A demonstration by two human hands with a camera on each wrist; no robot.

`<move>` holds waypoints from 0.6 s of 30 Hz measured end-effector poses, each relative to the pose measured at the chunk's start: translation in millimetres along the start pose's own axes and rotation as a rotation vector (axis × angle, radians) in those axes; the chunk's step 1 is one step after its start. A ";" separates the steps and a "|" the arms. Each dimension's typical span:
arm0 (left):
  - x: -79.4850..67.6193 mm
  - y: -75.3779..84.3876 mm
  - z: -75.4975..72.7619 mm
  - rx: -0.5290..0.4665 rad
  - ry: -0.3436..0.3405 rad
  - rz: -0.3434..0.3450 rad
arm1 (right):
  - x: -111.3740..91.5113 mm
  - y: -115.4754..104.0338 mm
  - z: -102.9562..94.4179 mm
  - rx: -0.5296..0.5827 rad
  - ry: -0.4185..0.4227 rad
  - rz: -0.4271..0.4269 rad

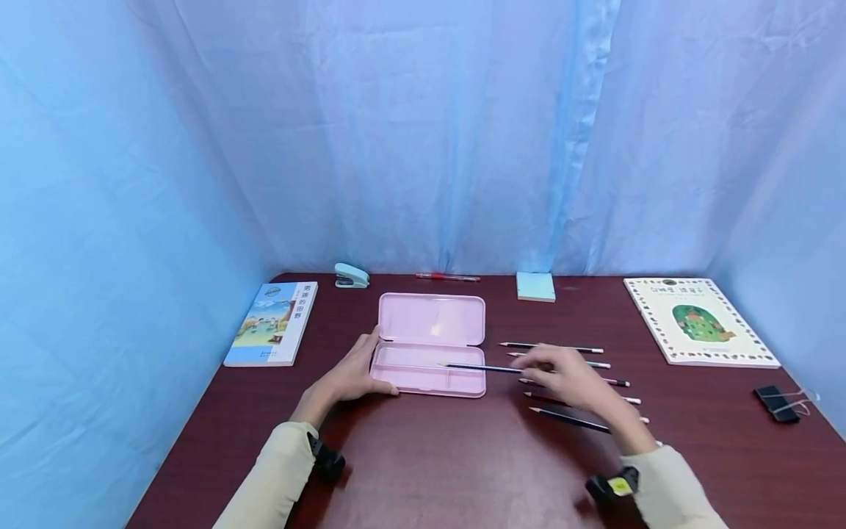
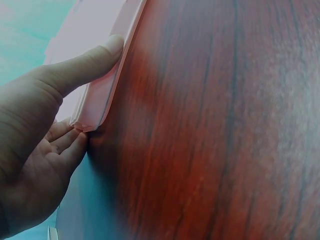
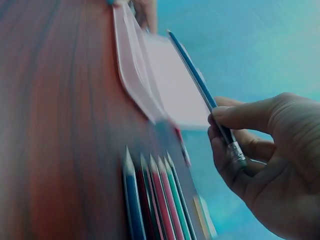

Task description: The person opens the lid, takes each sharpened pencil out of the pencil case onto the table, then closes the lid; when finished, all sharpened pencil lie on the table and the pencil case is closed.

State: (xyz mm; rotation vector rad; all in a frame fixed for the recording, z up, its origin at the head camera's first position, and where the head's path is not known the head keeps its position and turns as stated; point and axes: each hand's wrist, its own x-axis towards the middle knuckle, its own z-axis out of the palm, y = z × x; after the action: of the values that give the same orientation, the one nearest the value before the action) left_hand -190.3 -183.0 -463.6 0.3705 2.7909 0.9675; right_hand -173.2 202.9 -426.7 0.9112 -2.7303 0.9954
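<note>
A pink pencil case lies open on the table, its lid folded back. My left hand holds the case's left end, thumb along the front edge and the other fingers against the side. In the right wrist view, my right hand pinches a dark pencil near its metal-banded eraser end. In the head view, the held pencil points left, its tip over the case. Below that hand several pencils lie side by side, partly hidden by the hand and forearm.
At the back are a mint stapler, a red pen and a pale-blue notepad. A book lies left; another book and a black binder clip lie right. Blue curtains surround the table.
</note>
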 end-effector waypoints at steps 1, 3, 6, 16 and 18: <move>-0.1 -0.3 -0.1 -0.002 -0.002 -0.005 | -9.9 4.3 -6.0 -0.019 0.013 0.000; 0.1 -0.7 -0.2 -0.001 0.000 -0.004 | -30.5 12.0 -17.7 -0.060 0.035 0.014; -0.4 -1.2 0.4 -0.004 0.006 -0.001 | -63.5 21.5 -31.4 -0.108 0.079 0.036; 0.4 -1.3 0.3 0.014 0.001 0.001 | -146.2 29.5 -40.8 -0.121 0.110 0.179; 1.0 -1.2 0.3 0.017 0.000 0.001 | -152.9 30.7 -37.7 -0.128 0.106 0.182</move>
State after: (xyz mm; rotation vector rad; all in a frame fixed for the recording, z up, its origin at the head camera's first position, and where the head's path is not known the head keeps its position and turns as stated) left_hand -191.4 -183.4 -464.6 0.3747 2.8010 0.9449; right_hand -69.8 321.7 -457.2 0.5814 -2.7866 0.8557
